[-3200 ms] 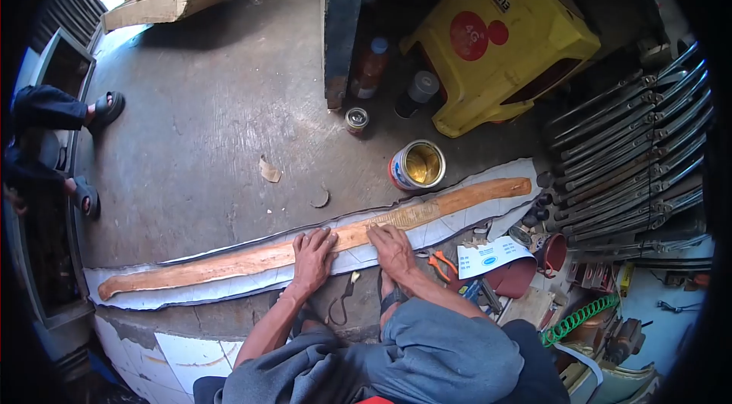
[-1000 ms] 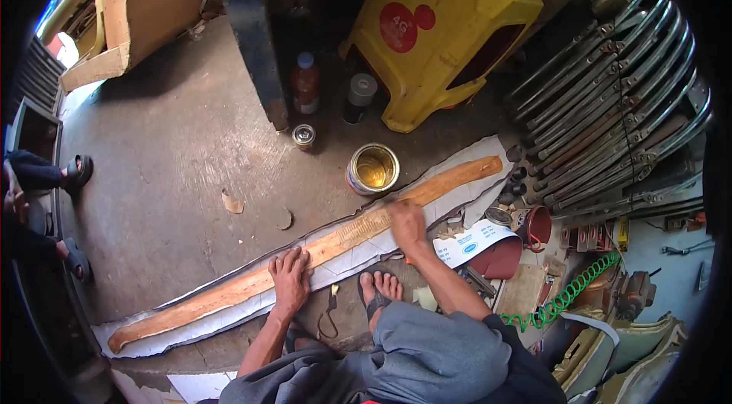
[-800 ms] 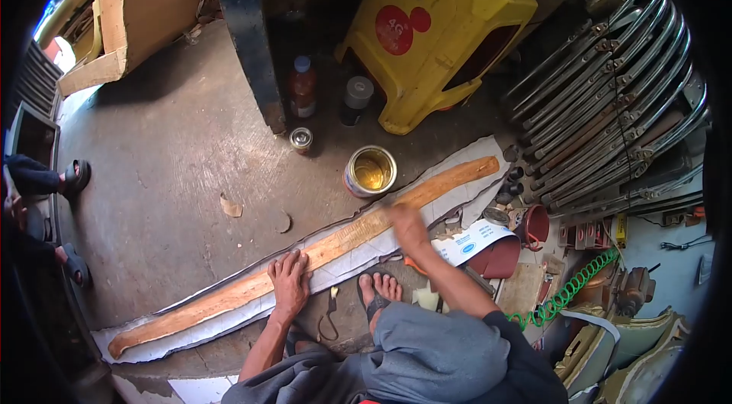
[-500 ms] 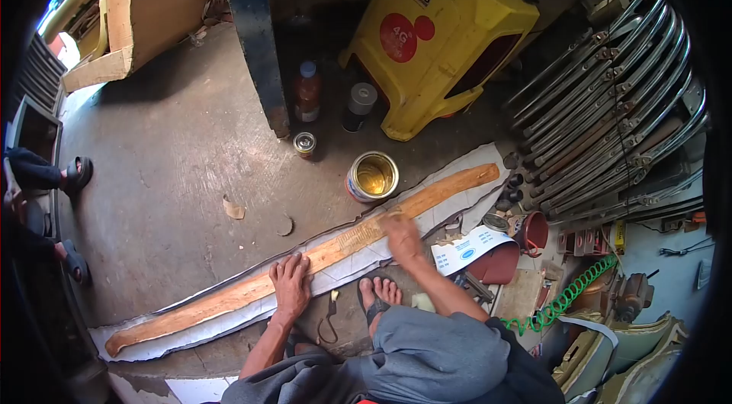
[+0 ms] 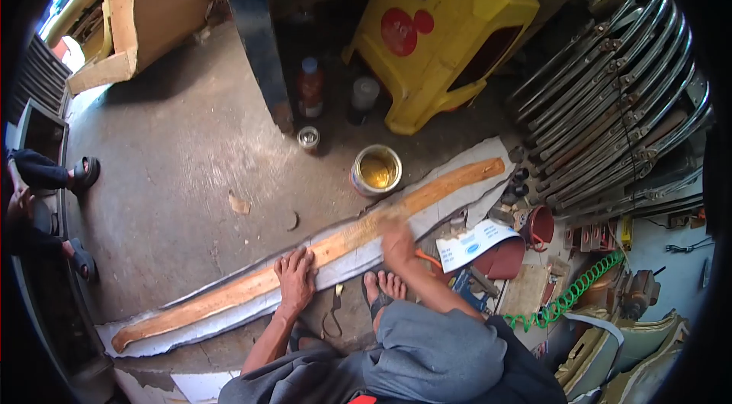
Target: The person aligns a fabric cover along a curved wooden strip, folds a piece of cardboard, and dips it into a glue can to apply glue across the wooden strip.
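Observation:
A long, slightly curved wooden strip (image 5: 229, 292) lies diagonally on a pale cloth-like sheet (image 5: 343, 273) on the floor. My left hand (image 5: 296, 280) rests on the strip left of its middle, fingers spread across the top and pressing down. Farther right, my right hand (image 5: 398, 245) is bent over the wood, its fingertips smeared by motion. Its fingers look closed, and whatever they hold cannot be made out. Just beyond the strip stands an uncovered tin (image 5: 376, 170) with yellowish contents.
A small can (image 5: 308, 140), a bottle (image 5: 309, 89) and a dark can (image 5: 363, 99) stand near a yellow stool (image 5: 442, 30). Curved metal frames (image 5: 618, 99) are stacked at right, above a green coiled hose (image 5: 568, 293). Another person's sandalled foot (image 5: 85, 173) shows at left.
The view has shifted slightly. My right hand stays over the same part of the strip, now more blurred. My left hand keeps its place. An orange item now shows beside my right wrist.

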The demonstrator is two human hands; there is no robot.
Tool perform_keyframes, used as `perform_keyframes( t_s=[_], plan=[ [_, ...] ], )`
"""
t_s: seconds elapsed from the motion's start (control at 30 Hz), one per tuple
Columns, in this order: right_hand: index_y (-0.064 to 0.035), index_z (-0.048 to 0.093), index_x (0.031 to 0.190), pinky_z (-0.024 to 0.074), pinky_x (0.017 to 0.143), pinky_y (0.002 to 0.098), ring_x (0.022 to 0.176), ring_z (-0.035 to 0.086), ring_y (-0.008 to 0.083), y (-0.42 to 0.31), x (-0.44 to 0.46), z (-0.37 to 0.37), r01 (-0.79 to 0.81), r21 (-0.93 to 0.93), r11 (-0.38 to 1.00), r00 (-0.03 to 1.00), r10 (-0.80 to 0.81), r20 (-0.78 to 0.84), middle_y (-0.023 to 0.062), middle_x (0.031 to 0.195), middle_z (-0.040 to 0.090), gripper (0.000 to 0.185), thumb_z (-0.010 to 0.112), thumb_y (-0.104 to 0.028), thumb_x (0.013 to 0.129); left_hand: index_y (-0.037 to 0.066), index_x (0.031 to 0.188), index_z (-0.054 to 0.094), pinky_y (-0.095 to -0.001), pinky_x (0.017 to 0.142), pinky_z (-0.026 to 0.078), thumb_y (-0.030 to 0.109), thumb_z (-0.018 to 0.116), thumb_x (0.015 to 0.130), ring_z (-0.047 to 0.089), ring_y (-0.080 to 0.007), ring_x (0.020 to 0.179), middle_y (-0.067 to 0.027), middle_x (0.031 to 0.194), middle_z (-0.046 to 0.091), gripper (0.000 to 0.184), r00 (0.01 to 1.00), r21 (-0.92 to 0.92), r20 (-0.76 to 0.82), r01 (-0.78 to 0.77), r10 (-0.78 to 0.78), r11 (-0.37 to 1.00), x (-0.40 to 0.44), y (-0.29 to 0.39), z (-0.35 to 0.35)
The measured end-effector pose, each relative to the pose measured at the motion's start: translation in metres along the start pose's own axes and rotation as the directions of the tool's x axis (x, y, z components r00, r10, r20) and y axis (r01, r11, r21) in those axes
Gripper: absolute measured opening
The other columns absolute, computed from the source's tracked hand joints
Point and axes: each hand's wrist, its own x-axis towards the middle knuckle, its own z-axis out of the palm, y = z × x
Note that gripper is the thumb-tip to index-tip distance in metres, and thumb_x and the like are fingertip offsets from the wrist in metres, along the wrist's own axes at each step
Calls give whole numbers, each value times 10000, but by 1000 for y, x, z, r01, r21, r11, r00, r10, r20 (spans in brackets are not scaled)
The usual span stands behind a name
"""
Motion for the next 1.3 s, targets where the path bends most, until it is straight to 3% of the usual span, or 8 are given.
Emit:
perform_keyframes(
  t_s=[0.1, 0.17, 0.33, 0.43, 0.53, 0.73, 0.93, 1.3],
  plan=[
    [-51, 730, 1103, 540, 849, 453, 968, 660, 383, -37, -12, -16, 318, 307, 897, 930, -231, -287, 150, 1038, 732, 299, 593, -20, 839, 102, 1308, 633, -532, 1136, 285, 98, 761, 800, 495, -320, 1317, -125, 1379, 588, 524, 999, -7, -45, -20, 20, 1000, -7, 0, 4],
    [-80, 728, 1169, 553, 905, 393, 1005, 688, 355, -39, -9, -51, 16, 568, 823, 986, -108, 129, 146, 1075, 733, 279, 633, -75, 906, 100, 1302, 634, -530, 1130, 288, 97, 766, 796, 496, -321, 1313, -125, 1375, 589, 523, 998, -8, -53, -27, 26, 1000, 6, -1, -1],
    [-47, 682, 1228, 558, 914, 347, 1042, 710, 275, 1, -14, -96, -288, 738, 610, 953, 262, 155, 140, 1105, 752, 293, 657, -194, 976, 97, 1280, 642, -513, 1097, 311, 292, 721, 857, 502, -340, 1274, -150, 1328, 581, 473, 1000, 29, 18, -7, 6, 1000, 38, 29, -25],
    [-16, 636, 1272, 560, 911, 345, 1019, 698, 198, 32, -1, -93, -307, 866, 395, 893, 434, 119, 94, 1146, 719, 337, 656, -195, 987, 86, 1308, 634, -494, 1022, 410, 305, 680, 908, 507, -348, 1271, -159, 1341, 570, 458, 999, -273, 15, 36, -33, 961, 101, 52, -25],
    [-3, 577, 1294, 567, 895, 361, 1047, 672, 211, 48, 30, -108, -237, 972, -10, 822, 532, 205, 92, 1204, 662, 370, 649, -218, 1003, 74, 1432, 530, -523, 944, 505, 411, 542, 1026, 534, -318, 1281, -112, 1435, 531, 527, 820, -699, 452, 571, -352, 431, 179, 60, 10],
    [-77, 539, 1376, 534, 965, 413, 1238, 561, 191, 42, 85, -88, -236, 933, -273, 852, 404, 333, 54, 1336, 612, 363, 594, -210, 1043, 139, 1482, 490, -618, 1003, 507, 538, 440, 1071, 558, -358, 1296, -129, 1482, 484, 574, 600, -636, 745, 771, -293, -37, 241, 103, 12],
    [-28, 535, 1378, 478, 1092, 436, 1216, 620, 229, 6, 78, -127, -151, 924, -351, 940, 238, 244, 107, 1323, 634, 353, 558, -128, 1040, 50, 1456, 464, -551, 967, 586, 495, 533, 1045, 589, -318, 1296, -172, 1446, 551, 611, 737, -666, 672, 565, -63, -487, 202, 85, -35],
    [10, 608, 1289, 485, 1034, 327, 1187, 598, 189, -99, 107, -181, -3, 945, -326, 986, -160, -52, 108, 1314, 607, 300, 537, -77, 1010, 124, 1542, 383, -595, 1104, 464, 531, 684, 924, 497, -371, 1389, -176, 1544, 449, 798, 919, -823, 254, 43, -300, -567, 102, 90, -154]
  ],
)
